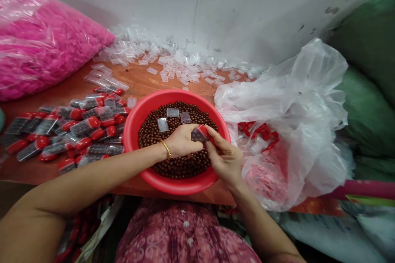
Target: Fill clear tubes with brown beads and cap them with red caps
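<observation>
Both hands meet over a red basin of small brown beads. My left hand, a gold bangle at its wrist, is closed around a small clear container with a red cap, dark beads showing inside. My right hand has its thumb and fingers pinched at the red-capped end of that same container. Lying on the beads just beyond my hands are a few small clear plastic pieces.
Left of the basin lies a heap of filled red-capped containers. A bag of pink pieces stands behind it. Clear plastic pieces are strewn along the wall. On the right sits an open clear bag with red and pink parts.
</observation>
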`<state>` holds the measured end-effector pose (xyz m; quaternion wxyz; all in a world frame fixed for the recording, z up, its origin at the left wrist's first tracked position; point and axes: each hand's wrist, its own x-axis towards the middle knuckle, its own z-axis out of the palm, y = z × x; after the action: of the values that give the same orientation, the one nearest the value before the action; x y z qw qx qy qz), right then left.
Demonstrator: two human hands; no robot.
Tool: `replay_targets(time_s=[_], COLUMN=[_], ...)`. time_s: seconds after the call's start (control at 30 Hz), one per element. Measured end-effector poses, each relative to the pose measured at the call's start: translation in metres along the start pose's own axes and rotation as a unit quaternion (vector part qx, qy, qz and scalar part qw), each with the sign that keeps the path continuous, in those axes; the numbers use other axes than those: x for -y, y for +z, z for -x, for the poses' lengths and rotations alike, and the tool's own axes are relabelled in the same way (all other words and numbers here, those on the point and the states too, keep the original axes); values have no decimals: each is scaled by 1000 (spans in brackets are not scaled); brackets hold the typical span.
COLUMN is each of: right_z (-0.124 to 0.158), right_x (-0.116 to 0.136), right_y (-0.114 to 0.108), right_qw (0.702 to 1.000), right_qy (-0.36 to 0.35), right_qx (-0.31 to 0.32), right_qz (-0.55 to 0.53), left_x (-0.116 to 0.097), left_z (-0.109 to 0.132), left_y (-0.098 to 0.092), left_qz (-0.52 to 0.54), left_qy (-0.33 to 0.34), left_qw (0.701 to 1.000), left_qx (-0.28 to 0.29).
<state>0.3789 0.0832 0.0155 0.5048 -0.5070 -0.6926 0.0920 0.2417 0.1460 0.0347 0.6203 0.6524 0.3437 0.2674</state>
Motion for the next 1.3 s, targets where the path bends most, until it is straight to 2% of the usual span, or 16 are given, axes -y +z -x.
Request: replay_targets(time_s=[0.1, 0.27, 0.33, 0.4, 0.47, 0.53, 0.83, 0.97, 1.07, 1.2, 1.3], right_z=[-4, -2, -2, -3, -4, -5, 1, 2, -1, -12, -21], right_x=[2, 2, 0, -2, -3, -4, 4, 7, 1, -12, -15], right_y=[2, 7, 5, 1, -1, -2, 2, -3, -9, -16, -9], right_qw=[990, 982, 990, 996, 992, 989, 997, 995, 994, 996, 999], right_qy=[91, 126, 93, 15, -57, -82, -44, -73, -86, -79, -19], right_qx=[-30, -38, -50, -82, -95, -79, -15, 19, 31, 26, -10], right_qz=[-102, -136, -90, -9, 65, 94, 55, 70, 66, 19, -25], left_x=[-1, -1, 0, 0, 0, 1, 1, 1, 1, 0, -3], left_z=[-2, -3, -3, -3, -4, -5, -3, -1, -2, -5, -4], left_y=[-1, -4, -5, -5, -5, -4, -4, -6, -5, -1, 0], left_qz=[-41, -78, -113, -139, -131, -100, -17, -69, -100, -121, -208], left_qy=[48, 67, 77, 86, 84, 76, 17, 55, 49, 10, 30], left_qw=[998, 995, 990, 986, 988, 992, 1000, 996, 994, 991, 973], left_qx=[-22, -12, -15, -14, -9, -8, 9, -5, -7, 50, 91])
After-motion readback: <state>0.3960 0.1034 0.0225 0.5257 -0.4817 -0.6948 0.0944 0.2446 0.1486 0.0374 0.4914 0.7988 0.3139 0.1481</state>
